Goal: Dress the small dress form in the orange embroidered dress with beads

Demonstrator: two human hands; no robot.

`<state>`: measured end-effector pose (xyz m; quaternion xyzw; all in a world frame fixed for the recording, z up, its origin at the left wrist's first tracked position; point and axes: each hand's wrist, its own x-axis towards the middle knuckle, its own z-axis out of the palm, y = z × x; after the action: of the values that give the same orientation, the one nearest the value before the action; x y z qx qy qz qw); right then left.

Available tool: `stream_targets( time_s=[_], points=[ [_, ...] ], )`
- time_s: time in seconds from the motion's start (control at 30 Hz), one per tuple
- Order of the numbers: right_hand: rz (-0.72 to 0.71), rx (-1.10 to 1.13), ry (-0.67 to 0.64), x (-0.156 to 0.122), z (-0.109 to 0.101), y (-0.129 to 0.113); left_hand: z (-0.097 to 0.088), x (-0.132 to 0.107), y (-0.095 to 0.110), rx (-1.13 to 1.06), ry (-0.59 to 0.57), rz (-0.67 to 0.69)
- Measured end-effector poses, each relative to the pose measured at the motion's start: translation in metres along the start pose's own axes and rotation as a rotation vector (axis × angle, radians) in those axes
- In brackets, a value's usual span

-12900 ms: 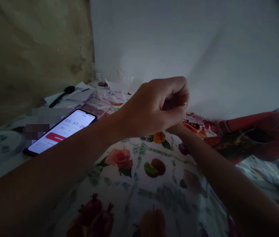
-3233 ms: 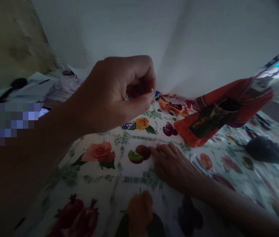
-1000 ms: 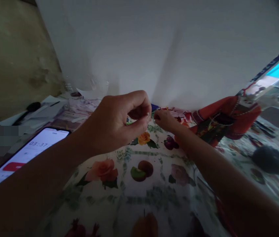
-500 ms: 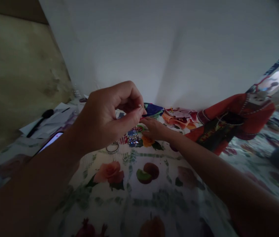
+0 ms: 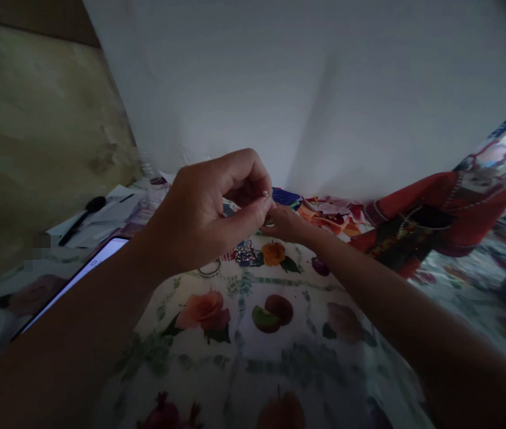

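My left hand (image 5: 217, 217) is raised over the table, thumb and index finger pinched on a tiny shiny bead (image 5: 266, 193). My right hand (image 5: 287, 225) is just behind it, close to the left fingertips. Its fingers are curled together and partly hidden by the left thumb; what they hold cannot be made out. Under the hands lies a glittering patch of small stones (image 5: 244, 253), and left of it a thin loop of beads (image 5: 209, 268). Folded blue fabric (image 5: 286, 198) sits behind the right hand.
A floral tablecloth (image 5: 244, 351) covers the table. On the left lie a lit phone (image 5: 78, 280), papers (image 5: 105, 223) and a black spoon-like object (image 5: 83, 217). Orange and pink fabric (image 5: 328, 214) is at the back. A red beaded garment (image 5: 431, 190) stands right, before a white wall (image 5: 235, 77).
The right hand has risen from the table to the left fingertips, and its fingers have drawn together. The left hand keeps its pinch. The whole view has shifted slightly, showing more of the phone.
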<state>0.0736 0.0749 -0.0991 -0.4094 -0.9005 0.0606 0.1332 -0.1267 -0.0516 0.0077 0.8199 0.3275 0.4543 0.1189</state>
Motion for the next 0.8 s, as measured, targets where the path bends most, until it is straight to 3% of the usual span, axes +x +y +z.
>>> stream_targets(
  time_s=[0.17,0.27,0.57,0.8],
  points=[
    [0.049,0.059,0.056,-0.001,-0.025,0.009,0.0,0.001,0.001,-0.003,0.005,-0.013],
    [0.082,0.073,0.059,-0.007,-0.028,0.009,0.001,0.001,0.0,-0.011,-0.002,-0.014],
    [0.004,0.079,0.01,-0.01,0.019,0.002,0.002,0.001,0.0,-0.006,-0.014,0.054],
    [-0.04,0.086,0.022,-0.019,0.023,0.011,0.004,0.002,-0.001,0.017,-0.013,0.065]
  ],
)
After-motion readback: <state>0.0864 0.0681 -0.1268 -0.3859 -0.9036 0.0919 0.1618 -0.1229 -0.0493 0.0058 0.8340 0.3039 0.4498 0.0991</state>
